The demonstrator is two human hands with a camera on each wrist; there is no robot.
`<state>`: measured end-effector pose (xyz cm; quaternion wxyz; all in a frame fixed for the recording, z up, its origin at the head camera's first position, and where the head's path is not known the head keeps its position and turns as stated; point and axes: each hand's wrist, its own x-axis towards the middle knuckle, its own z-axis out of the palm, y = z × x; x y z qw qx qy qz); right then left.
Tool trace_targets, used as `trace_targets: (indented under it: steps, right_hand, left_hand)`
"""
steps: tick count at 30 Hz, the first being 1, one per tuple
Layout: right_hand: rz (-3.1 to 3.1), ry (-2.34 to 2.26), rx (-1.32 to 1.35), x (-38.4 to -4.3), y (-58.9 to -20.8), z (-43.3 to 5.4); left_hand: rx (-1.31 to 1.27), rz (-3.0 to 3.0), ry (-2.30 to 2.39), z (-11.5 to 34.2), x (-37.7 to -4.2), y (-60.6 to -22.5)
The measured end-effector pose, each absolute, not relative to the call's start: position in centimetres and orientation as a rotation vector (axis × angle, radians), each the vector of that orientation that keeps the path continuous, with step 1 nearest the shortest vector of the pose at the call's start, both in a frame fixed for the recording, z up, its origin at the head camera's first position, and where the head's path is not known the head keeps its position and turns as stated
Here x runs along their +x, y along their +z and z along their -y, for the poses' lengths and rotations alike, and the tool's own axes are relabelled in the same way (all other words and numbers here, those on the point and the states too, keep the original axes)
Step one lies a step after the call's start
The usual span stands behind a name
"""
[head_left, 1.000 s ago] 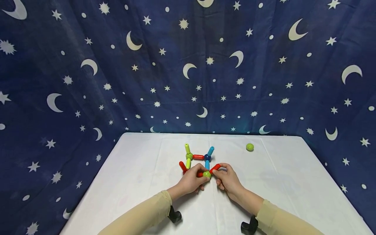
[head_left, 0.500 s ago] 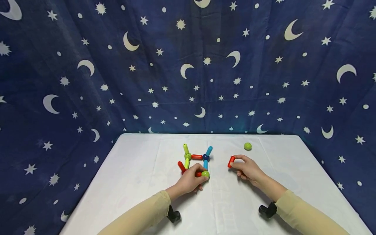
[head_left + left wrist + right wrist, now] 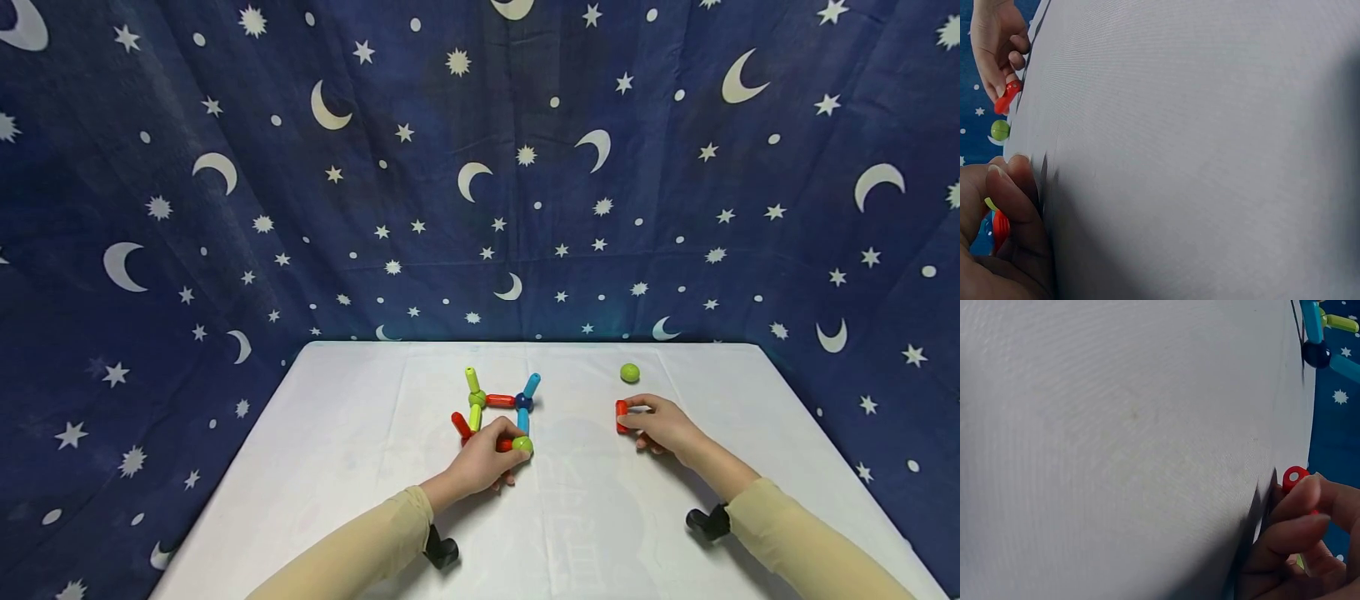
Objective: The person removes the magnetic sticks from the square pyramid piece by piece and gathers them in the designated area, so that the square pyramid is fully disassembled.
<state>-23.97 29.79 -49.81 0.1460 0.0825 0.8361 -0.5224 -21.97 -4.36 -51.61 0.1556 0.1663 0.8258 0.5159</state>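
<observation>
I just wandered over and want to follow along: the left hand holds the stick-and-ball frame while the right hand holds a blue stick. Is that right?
Not quite: the stick in the right hand is red, not blue, as the head view shows. The left hand does hold the stick-and-ball frame.

Red rod (image 3: 621, 415) glossy plastic; tablecloth (image 3: 600, 508) matt, woven fabric
</observation>
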Motion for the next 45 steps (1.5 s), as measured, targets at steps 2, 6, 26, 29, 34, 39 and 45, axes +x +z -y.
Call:
trace_targets:
  steps: [2, 6, 26, 29, 34, 39, 45]
  right_hand:
    - [-2.406, -1.518, 0.252, -24.0, -50.0, -29.6]
    - [-2.393, -1.566, 0.239, -24.1, -50.4, -29.4]
    - [-2.567, -1.431, 0.208, -24.0, -50.5, -28.5]
    - [-2.562, -1.436, 0.205, -24.0, -50.6, -28.7]
    - [-2.554, -1.442, 0.201, -24.3, -50.9, -29.0]
    - [-2.536, -1.496, 0.213, -24.3, -51.0, -29.4]
    - [-2.643, -1.556, 0.244, -24.1, -50.1, -29.2]
  left_hand:
    - [0.474, -2.366, 1.473, 4.4, -21.9, -51.6]
    - [0.471, -2.371, 1.462, 4.4, -22.0, -51.6]
    - [0.458, -2.378, 1.459, 4.2, -21.9, -51.3]
    - [0.46, -2.383, 1.454, 4.2, -21.8, -51.4]
    - [0.467, -2.381, 1.449, 4.3, -22.0, -51.4]
    - [0.475, -2.378, 1.453, 4.3, -22.1, -51.6]
    - [0.484, -2.369, 1.453, 4.4, -22.0, -51.5]
